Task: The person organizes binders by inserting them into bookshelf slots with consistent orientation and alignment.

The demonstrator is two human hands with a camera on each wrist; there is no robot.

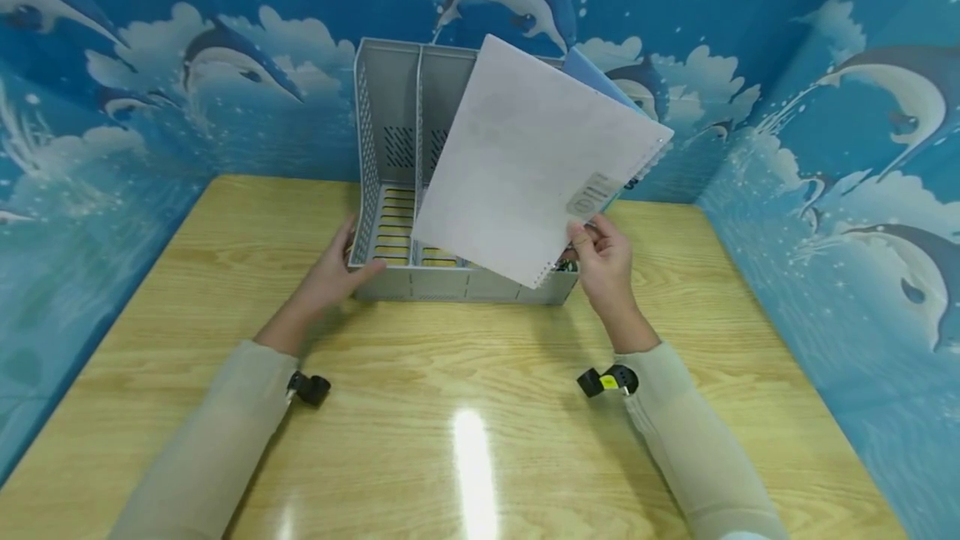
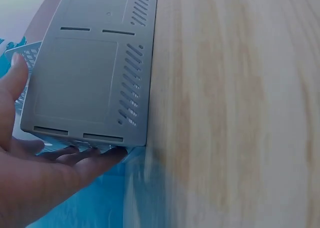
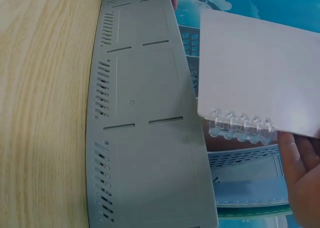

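Note:
A grey plastic desktop file organizer (image 1: 450,283) with upright dividers stands on the table. My left hand (image 1: 332,267) holds its left front corner, the thumb over the front rim and the fingers along the outer side; in the left wrist view those fingers (image 2: 92,160) lie against the end wall. My right hand (image 1: 602,261) pinches a white-covered notebook (image 1: 525,157) by its lower right edge. Tilted, the notebook hangs over the organizer's right compartments and hides much of them. Clear loose-leaf binding rings (image 3: 242,127) line its edge in the right wrist view.
Behind the notebook a blue folder or book (image 1: 600,77) sticks up at the organizer's right end. The wooden table (image 1: 405,407) reaches toward me. Dolphin-printed blue walls (image 1: 262,90) stand behind and at both sides.

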